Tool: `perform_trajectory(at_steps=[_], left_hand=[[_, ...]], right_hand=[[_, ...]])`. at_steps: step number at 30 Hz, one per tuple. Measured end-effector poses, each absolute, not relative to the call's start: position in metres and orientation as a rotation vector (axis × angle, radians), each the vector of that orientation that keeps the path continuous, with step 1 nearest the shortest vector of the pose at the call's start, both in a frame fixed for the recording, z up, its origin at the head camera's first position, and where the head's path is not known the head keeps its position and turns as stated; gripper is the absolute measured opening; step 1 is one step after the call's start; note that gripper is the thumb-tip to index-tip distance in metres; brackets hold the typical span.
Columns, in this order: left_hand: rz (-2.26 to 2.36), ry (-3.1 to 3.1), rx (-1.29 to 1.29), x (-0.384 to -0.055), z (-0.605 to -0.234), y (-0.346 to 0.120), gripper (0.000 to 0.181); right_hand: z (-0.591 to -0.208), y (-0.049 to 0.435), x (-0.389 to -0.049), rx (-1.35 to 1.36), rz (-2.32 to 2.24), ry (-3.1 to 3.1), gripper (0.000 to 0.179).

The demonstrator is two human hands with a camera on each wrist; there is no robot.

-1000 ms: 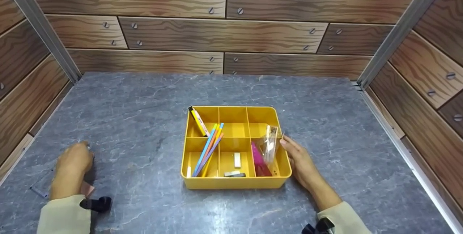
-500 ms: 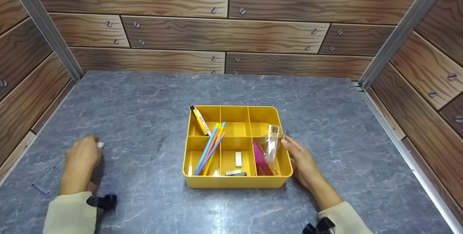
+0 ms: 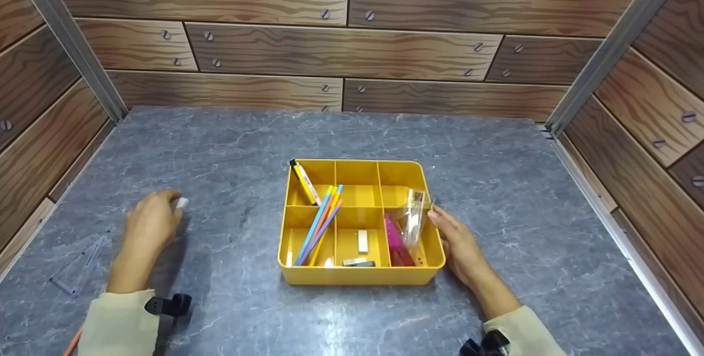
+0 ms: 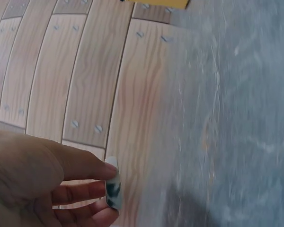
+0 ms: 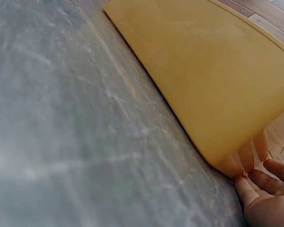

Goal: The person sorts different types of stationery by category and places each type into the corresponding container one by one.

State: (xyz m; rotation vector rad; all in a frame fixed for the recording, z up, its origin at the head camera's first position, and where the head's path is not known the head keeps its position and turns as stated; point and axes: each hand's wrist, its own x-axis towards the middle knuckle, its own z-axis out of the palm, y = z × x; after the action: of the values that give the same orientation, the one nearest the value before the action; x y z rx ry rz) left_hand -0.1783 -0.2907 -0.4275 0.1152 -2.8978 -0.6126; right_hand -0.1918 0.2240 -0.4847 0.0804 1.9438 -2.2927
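In the head view my left hand (image 3: 151, 221) is raised over the left part of the table. It pinches a small white eraser (image 3: 182, 202) between thumb and fingers; dark green marking shows on the eraser (image 4: 112, 187) in the left wrist view. My right hand (image 3: 459, 246) rests against the right outer wall of a yellow divided box (image 3: 357, 276), fingertips near the rim. Close up, its fingers (image 5: 270, 182) touch the box (image 5: 199, 85) near a corner. Inside the box, a white eraser (image 3: 362, 241) lies in the front middle compartment beside other small pieces.
Colored pencils (image 3: 319, 226) lean in the front left compartment, markers (image 3: 304, 182) behind them. A pink triangle (image 3: 397, 241) and a clear item (image 3: 412, 218) stand front right. Left on the table (image 3: 231, 301) lie a transparent set square (image 3: 71, 289) and an orange stick (image 3: 72, 344), partly hidden.
My left hand has moved right and away from me, carrying the eraser. The transparent set square and the orange stick show more now. My right hand and the box have stayed in place.
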Motion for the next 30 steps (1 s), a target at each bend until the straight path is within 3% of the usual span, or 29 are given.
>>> perform_trajectory(at_steps=[30], left_hand=[[-0.794, -2.656, -0.273, -0.169, -0.390, -0.183, 0.032]], right_hand=[[-0.482, 0.223, -0.192, 0.087, -2.253, 1.987, 0.058]])
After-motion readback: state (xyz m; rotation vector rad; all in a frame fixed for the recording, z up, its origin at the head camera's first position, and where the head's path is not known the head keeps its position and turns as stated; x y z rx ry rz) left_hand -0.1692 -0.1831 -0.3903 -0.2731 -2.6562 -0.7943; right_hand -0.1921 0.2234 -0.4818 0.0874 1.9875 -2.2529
